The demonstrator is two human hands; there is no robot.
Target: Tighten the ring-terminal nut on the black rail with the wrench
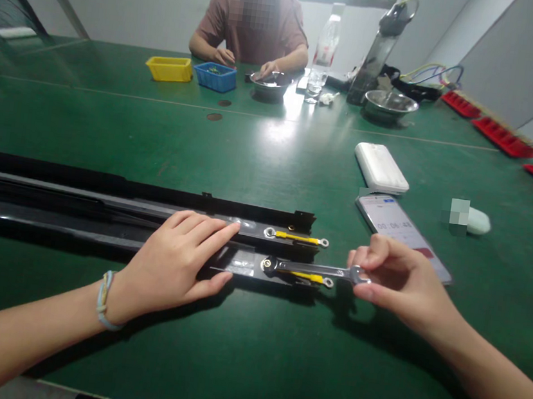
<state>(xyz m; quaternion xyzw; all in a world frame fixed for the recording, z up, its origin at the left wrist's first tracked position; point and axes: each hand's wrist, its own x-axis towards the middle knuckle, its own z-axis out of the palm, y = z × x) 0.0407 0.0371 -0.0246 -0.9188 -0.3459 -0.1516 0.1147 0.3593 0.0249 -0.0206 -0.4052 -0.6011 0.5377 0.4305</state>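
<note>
Two long black metal rails [96, 240] lie side by side, running off to the left. My left hand [182, 254] rests across them near their right ends, fingers stretched out and pressing down. Between thumb and fingers, my right hand [393, 276] pinches the far end of a silver combination wrench [313, 269]. The wrench's ring end sits around a nut [267, 264] on the nearer rail. Below the wrench, a yellow ground wire [308, 276] with a ring terminal is partly hidden. A second yellow wire [297, 237] is fastened on the farther rail.
A phone [401, 229] showing a timer, a white power bank [381, 168] and a pale earbud case [478, 221] lie to the right. Across the green table [158, 128] sits a person [252, 36] near yellow [170, 70] and blue bins [214, 78], metal bowls [389, 104] and bottles [323, 57].
</note>
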